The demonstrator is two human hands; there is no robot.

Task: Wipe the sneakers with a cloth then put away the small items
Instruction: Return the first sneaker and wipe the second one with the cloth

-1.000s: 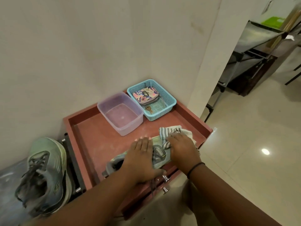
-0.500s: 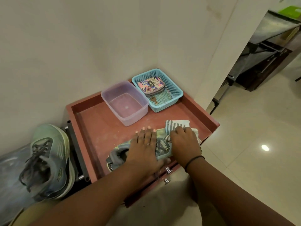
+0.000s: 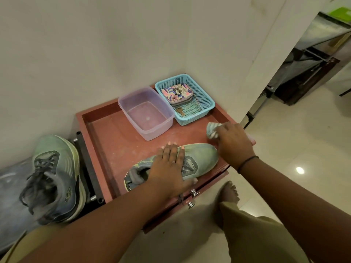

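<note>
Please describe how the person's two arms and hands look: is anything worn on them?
Both forearms are bare, with no sleeves in view. The right hand has a thin dark band around its wrist. The left hand shows light fingernails; no ring or watch is visible.

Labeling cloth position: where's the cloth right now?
In the head view, the striped cloth is bunched in the right hand at the red tray's right edge, just beyond the sneaker's toe, in front of the blue basket.
</note>
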